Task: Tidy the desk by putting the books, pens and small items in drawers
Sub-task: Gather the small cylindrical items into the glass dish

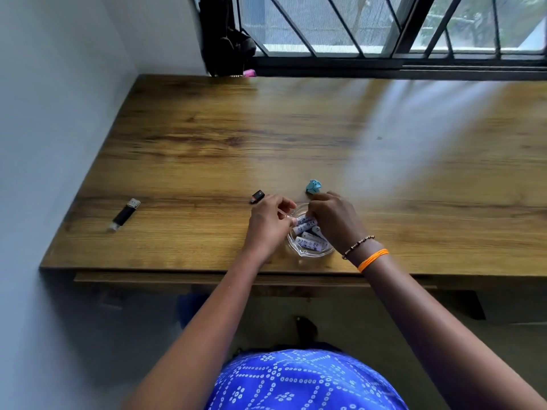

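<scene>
Wooden desk (207, 137), lower centre: both hands' grips pinch batteries (306, 224) lying crosswise in glass dish (313, 252); left hand (268, 224), right hand (336, 220).

No legible text on batteries (306, 224)

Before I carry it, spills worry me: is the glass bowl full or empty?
Partly full: white batteries lie inside the clear glass bowl.
</scene>
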